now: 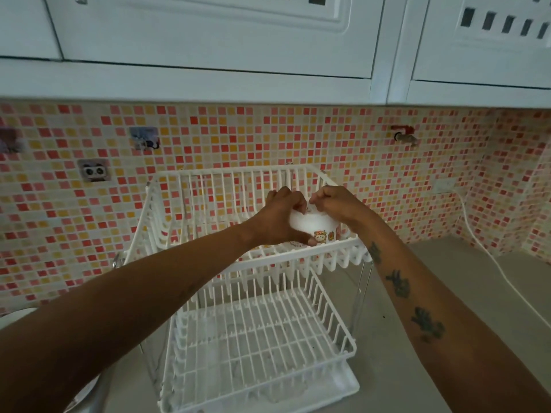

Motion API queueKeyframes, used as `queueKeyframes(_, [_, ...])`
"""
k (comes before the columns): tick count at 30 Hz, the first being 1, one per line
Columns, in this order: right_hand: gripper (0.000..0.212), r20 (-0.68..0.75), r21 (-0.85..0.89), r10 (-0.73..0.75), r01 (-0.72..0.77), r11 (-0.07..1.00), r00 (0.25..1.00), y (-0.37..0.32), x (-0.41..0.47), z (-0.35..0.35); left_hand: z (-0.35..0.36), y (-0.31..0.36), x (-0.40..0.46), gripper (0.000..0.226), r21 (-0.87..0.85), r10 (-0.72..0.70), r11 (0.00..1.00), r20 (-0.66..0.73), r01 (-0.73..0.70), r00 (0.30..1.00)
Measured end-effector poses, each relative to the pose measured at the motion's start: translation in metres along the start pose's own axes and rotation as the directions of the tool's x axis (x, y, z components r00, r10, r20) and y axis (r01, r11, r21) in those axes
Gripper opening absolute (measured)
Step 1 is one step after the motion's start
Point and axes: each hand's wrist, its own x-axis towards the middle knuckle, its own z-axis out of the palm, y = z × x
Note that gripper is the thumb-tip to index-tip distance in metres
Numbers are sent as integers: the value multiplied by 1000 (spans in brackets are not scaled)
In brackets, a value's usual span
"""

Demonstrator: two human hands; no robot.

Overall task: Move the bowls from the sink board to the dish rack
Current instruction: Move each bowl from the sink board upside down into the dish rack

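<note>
— What stands on the worktop [465,293]?
— A white two-tier dish rack [256,338].
— And the bowl [310,225]?
— Upside down over the top tier, left hand [280,222] and right hand [337,207] both clasping it.

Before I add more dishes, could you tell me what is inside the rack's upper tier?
An upturned white bowl, held by both hands. The bowl and hands hide the wires beneath.

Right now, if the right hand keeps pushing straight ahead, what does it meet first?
Probably the back wires of the rack's upper tier, then the tiled wall. The right hand and left hand hold the bowl over that tier; depth is unclear.
</note>
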Motion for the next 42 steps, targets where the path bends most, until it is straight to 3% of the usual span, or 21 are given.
queueKeyframes(5, [23,-44,-79,-44,41,996,998,4,3,1,-10,0,0,55,-120,-19,993,8,20,1000])
queueKeyframes(8, [22,-223,-151,-252,222,963,942,-2,-2,-1,-37,14,-8,43,-179,-90,980,-31,83,995])
queueKeyframes(10, [19,-335,-95,-350,338,936,875,-20,-12,-2,-64,20,-23,33,-334,-167,935,-108,122,980])
queueKeyframes(12, [15,-338,8,-402,430,903,851,-46,-23,5,-93,17,-45,27,-469,-238,873,-175,132,955])
queueKeyframes(15, [14,-223,149,-490,526,837,843,-95,-43,34,-135,-1,-85,23,-645,-361,757,-278,105,890])
queueKeyframes(18, [20,-68,315,-585,574,756,808,-143,-64,83,-173,-23,-134,26,-708,-471,703,-385,74,794])
queueKeyframes(22, [26,114,520,-655,517,680,747,-204,-100,167,-217,-59,-210,31,-728,-604,676,-454,118,655])
queueKeyframes(26, [20,304,575,-689,450,684,659,-244,-137,262,-244,-96,-292,33,-748,-729,639,-513,181,454])
queueKeyframes(30, [13,496,555,-596,296,777,632,-256,-160,357,-246,-131,-369,29,-794,-832,553,-507,253,227])
queueKeyframes(34, [10,666,467,-423,99,879,614,-243,-168,447,-233,-165,-432,26,-851,-905,417,-422,318,57])
queueKeyframes(38, [6,827,227,-118,-135,964,550,-205,-176,515,-203,-199,-485,23,-889,-934,297,-346,347,-86])
queueKeyframes(42, [36,828,-72,208,-268,961,521,-150,-190,566,-163,-234,-531,19,-879,-935,147,-273,454,-227])
